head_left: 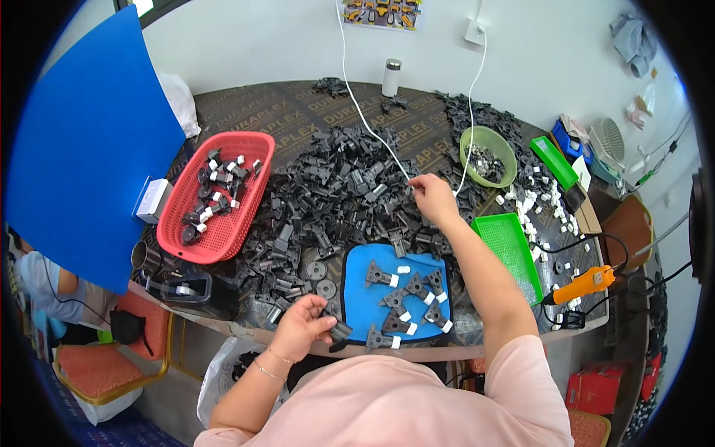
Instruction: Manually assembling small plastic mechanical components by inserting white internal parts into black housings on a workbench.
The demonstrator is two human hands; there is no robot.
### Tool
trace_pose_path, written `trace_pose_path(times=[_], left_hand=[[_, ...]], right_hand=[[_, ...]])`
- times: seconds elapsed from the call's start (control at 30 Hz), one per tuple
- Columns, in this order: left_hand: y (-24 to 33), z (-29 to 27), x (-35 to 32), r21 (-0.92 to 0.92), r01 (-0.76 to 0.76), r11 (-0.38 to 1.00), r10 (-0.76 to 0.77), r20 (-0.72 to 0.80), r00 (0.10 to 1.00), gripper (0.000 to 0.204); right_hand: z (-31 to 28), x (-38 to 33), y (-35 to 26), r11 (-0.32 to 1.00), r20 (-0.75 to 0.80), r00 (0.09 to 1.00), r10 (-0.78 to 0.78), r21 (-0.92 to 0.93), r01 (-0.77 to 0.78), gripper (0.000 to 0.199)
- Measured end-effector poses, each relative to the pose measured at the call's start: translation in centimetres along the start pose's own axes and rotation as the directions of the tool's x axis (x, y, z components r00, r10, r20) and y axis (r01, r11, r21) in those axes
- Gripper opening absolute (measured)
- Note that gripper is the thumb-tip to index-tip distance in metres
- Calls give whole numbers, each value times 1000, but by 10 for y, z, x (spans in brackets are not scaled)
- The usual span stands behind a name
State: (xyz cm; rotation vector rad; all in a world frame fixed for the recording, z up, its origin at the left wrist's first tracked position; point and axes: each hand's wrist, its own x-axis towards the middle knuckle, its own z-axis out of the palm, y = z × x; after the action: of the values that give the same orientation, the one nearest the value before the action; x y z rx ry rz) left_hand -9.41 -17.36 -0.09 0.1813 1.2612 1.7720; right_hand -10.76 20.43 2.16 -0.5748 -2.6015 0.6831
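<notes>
My left hand [304, 328] is closed around a black plastic part [339, 330] at the near edge of the table, just left of a blue mat [357, 298]. Several black plastic parts with white end pieces [378, 274] lie on that mat, beside a loose white piece [403, 270]. Reaching forward, my right hand [433, 200] has its thumb and fingers pinched on a white cable [376, 138] over the large heap of black parts [335, 186]. The cable runs up from both sides of this hand. My fingers partly hide the grip.
A red basket [171, 223] holding parts stands left of the heap, near a tape dispenser [197, 294]. To the right are a green tray [506, 249], a bowl of metal pieces [509, 153], scattered white pieces [544, 197] and an orange electric screwdriver [585, 284].
</notes>
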Motion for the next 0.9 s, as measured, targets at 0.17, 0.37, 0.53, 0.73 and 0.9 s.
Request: trace_pose_path(times=[0.17, 0.37, 0.53, 0.73, 0.9], left_hand=[[-8, -5, -19, 38, 1, 999, 1, -43, 999, 30], [-13, -14, -31, -22, -28, 999, 27, -59, 998, 29], [-11, -19, -28, -46, -19, 999, 16, -81, 997, 27], [-8, -9, -14, -99, 7, 995, -8, -8, 1000, 23], [-6, -1, -16, -112, -35, 993, 31, -34, 999, 24]], right_hand=[[18, 54, 43, 999, -105, 994, -3, -51, -2, 22], [38, 91, 71, 970, 4, 978, 211, -125, -208, 30], [10, 96, 66, 945, 204, 923, 326, -114, -308, 33], [26, 83, 92, 974, 217, 951, 219, 8, -226, 33], [19, 77, 84, 964, 142, 967, 211, 135, -230, 21]])
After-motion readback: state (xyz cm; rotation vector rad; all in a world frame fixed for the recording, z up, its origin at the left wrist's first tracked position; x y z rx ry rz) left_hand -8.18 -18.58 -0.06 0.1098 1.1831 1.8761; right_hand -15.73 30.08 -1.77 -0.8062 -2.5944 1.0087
